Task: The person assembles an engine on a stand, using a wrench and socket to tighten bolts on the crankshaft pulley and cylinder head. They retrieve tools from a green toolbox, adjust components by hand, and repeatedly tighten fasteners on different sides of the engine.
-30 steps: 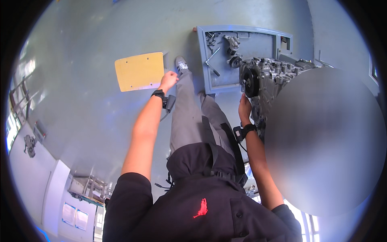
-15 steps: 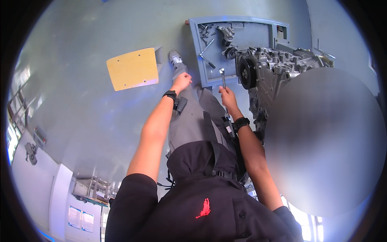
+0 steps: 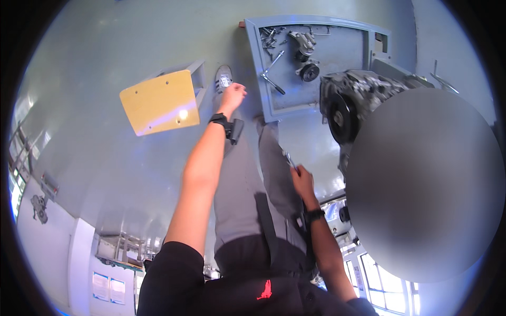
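My right hand [image 3: 303,181] is closed around a ratchet wrench [image 3: 288,158], low beside my right thigh, with the metal head pointing forward. My left hand [image 3: 232,97] hangs in front of me over my left leg, its fingers loosely curled and nothing visible in them. Right of my hands stands an engine [image 3: 363,89] with a black pulley [image 3: 342,118] on its near left side. Ahead, a blue-grey metal tray [image 3: 270,113] holds a second wrench with a long handle [image 3: 272,82], a metal part [image 3: 304,45] and a small black pulley [image 3: 309,72].
Several loose bolts [image 3: 270,38] lie in the tray's far left corner. A stool with a yellow top [image 3: 161,102] stands on the floor to the left. A large blurred round patch [image 3: 424,184] covers the right side. Shelving and a bench [image 3: 124,247] are at the lower left.
My right hand has drawn back toward my body with the ratchet wrench, away from the tray. My left hand has moved slightly forward. The tray and engine sit farther right in view.
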`<action>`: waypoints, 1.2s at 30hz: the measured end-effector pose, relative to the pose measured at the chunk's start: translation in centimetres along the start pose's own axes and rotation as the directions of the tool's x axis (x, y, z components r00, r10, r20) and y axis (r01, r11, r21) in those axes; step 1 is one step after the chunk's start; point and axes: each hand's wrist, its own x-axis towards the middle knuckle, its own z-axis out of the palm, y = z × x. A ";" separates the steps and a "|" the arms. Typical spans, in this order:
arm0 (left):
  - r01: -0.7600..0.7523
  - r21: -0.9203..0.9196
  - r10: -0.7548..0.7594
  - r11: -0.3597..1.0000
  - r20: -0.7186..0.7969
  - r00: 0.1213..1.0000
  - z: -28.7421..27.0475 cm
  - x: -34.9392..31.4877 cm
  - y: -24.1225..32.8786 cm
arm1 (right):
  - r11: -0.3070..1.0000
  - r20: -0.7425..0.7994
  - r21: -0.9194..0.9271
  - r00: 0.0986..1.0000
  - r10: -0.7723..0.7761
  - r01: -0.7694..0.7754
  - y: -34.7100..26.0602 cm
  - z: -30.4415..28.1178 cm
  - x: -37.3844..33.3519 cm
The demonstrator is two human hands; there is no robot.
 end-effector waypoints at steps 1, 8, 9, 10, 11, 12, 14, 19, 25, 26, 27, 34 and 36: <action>0.013 0.027 -0.014 1.000 0.025 1.000 1.1 1.6 -0.7 | 0.999 -0.008 -0.054 1.000 0.004 -0.004 0.9 0.8 -0.3; -0.348 0.652 0.306 0.673 0.183 0.934 10.4 14.3 -4.0 | 0.942 -0.067 -0.052 0.942 0.328 -0.332 2.9 8.3 -0.9; -0.379 0.708 0.366 0.596 0.181 0.913 11.4 15.4 -4.7 | 0.939 -0.081 -0.013 0.936 0.342 -0.344 2.7 9.2 -0.8; -0.385 0.761 0.341 0.521 0.228 0.912 12.2 16.5 -5.1 | 0.953 -0.094 0.057 0.949 0.302 -0.297 2.4 9.9 -0.9; -0.368 0.825 0.362 0.429 0.216 0.907 13.1 17.5 -5.4 | 0.932 -0.083 0.025 0.928 0.362 -0.361 2.1 10.5 -1.0; -0.376 0.820 0.347 0.432 0.234 0.908 14.0 17.9 -5.7 | 0.929 -0.095 -0.037 0.927 0.364 -0.369 1.9 11.0 -1.0; -0.260 0.935 0.350 0.240 0.166 0.922 14.9 19.2 -5.5 | 0.958 -0.123 0.024 0.950 0.287 -0.286 1.6 12.1 -0.8; -0.336 0.882 0.238 0.331 0.266 0.934 14.2 17.7 -4.3 | 0.896 -0.089 0.135 0.895 0.437 -0.424 1.2 13.5 -1.0; -0.521 0.445 0.084 0.728 0.697 0.713 9.3 8.8 -0.4 | 0.935 -0.073 0.178 0.943 0.323 -0.307 0.4 13.7 -0.8; -0.431 0.370 0.028 0.823 0.731 0.681 8.4 6.8 0.5 | 0.942 -0.030 0.170 0.954 0.300 -0.290 0.2 13.5 -0.5; -0.308 0.341 -0.036 0.888 0.720 0.693 7.5 4.7 1.5 | 0.953 0.008 0.173 0.968 0.251 -0.248 0.0 13.1 -0.2; 0.265 -0.096 -0.067 0.960 0.835 0.546 -0.5 -8.9 8.8 | 0.842 -0.074 0.539 0.995 0.062 -0.013 -5.5 7.9 2.7; 0.427 -0.352 -0.031 0.833 0.740 0.672 -1.9 -12.7 10.1 | 0.669 -0.115 0.732 0.991 -0.066 0.129 -7.8 5.9 2.5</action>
